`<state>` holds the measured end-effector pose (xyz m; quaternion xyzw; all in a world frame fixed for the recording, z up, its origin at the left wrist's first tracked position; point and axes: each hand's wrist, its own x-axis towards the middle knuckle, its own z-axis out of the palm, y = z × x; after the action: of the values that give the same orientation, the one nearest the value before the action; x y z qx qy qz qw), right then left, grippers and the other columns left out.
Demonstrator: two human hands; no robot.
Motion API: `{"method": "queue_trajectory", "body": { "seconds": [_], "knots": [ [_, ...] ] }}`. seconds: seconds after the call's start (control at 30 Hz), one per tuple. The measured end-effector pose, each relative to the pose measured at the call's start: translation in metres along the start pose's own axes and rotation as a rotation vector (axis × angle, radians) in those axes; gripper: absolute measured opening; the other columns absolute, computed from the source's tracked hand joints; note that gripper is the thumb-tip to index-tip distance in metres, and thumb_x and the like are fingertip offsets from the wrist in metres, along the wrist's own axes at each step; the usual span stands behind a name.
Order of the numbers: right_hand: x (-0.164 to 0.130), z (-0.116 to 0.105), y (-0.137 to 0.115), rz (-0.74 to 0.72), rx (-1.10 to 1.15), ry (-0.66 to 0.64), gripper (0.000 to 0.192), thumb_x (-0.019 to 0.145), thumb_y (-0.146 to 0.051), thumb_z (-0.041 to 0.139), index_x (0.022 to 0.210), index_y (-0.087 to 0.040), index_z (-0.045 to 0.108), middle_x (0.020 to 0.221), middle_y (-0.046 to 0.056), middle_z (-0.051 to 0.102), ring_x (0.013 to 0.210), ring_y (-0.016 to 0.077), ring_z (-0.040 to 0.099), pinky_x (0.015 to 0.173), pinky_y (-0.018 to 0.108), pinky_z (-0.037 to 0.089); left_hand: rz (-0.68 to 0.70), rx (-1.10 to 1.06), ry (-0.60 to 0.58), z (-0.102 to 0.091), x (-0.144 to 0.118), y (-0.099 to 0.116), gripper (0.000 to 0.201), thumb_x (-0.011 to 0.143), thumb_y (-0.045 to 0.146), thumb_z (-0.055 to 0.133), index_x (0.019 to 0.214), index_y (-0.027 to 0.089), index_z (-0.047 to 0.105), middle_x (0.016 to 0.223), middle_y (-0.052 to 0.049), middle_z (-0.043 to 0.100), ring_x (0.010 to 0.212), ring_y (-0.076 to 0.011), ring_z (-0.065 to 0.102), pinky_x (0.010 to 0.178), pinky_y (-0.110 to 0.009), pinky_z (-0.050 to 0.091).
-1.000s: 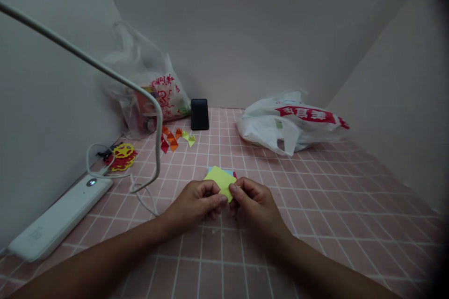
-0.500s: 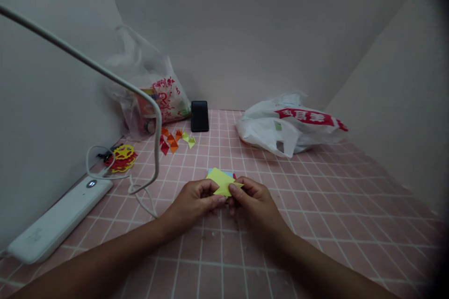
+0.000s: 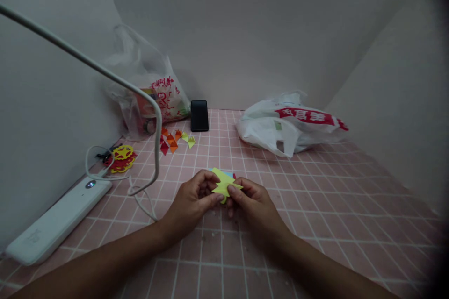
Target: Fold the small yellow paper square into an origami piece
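A small yellow paper (image 3: 224, 182), partly folded, is pinched between both my hands just above the pink tiled table (image 3: 315, 205). My left hand (image 3: 192, 201) grips its left side with thumb and fingers. My right hand (image 3: 250, 201) grips its right side, the thumb on top. Under and behind the yellow paper lie a few more coloured sheets (image 3: 229, 174), blue and red edges showing.
Several small folded paper pieces (image 3: 175, 139) lie further back by a black phone (image 3: 199, 115). A clear bag (image 3: 150, 88) stands at back left, a white bag (image 3: 291, 124) at back right. A lamp base (image 3: 56, 219), its bent arm (image 3: 150, 103), cable and red-yellow paper cutouts (image 3: 122, 156) occupy the left.
The flat yellow square has been folded over into a smaller pointed shape. Both hands stayed in place, with the fingers shifting on the paper.
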<state>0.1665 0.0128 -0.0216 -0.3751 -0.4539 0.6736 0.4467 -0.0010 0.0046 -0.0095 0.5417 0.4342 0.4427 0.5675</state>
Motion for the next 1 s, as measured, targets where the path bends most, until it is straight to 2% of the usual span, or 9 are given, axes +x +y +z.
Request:
{"method": "queue_trajectory", "body": {
  "seconds": [0.33, 0.57, 1.0],
  "knots": [
    [-0.003, 0.001, 0.002, -0.015, 0.028, -0.004, 0.028, 0.082, -0.038, 0.069, 0.069, -0.017, 0.057, 0.058, -0.002, 0.062, 0.046, 0.0083, 0.055, 0.051, 0.022, 0.04, 0.019, 0.161, 0.036, -0.003, -0.001, -0.001, 0.011, 0.078, 0.022, 0.067, 0.078, 0.017, 0.057, 0.068, 0.003, 0.06, 0.063, -0.0112, 0.056, 0.06, -0.023, 0.045],
    [-0.003, 0.002, 0.001, -0.013, 0.043, 0.002, 0.028, 0.083, -0.038, 0.068, 0.069, -0.017, 0.057, 0.058, -0.003, 0.062, 0.047, 0.0077, 0.054, 0.053, 0.022, 0.04, 0.044, 0.262, 0.044, -0.004, 0.0, -0.002, 0.01, 0.078, 0.022, 0.067, 0.083, 0.018, 0.06, 0.071, 0.001, 0.063, 0.066, -0.0138, 0.06, 0.063, -0.026, 0.049],
    [-0.002, 0.0, -0.001, -0.024, -0.038, -0.017, 0.029, 0.084, -0.038, 0.067, 0.068, -0.016, 0.058, 0.058, -0.002, 0.062, 0.047, 0.0081, 0.054, 0.053, 0.023, 0.04, 0.013, 0.15, 0.076, -0.001, -0.001, 0.009, 0.009, 0.075, 0.022, 0.067, 0.075, 0.016, 0.061, 0.069, 0.002, 0.061, 0.065, -0.0119, 0.057, 0.062, -0.023, 0.047]
  ]
}}
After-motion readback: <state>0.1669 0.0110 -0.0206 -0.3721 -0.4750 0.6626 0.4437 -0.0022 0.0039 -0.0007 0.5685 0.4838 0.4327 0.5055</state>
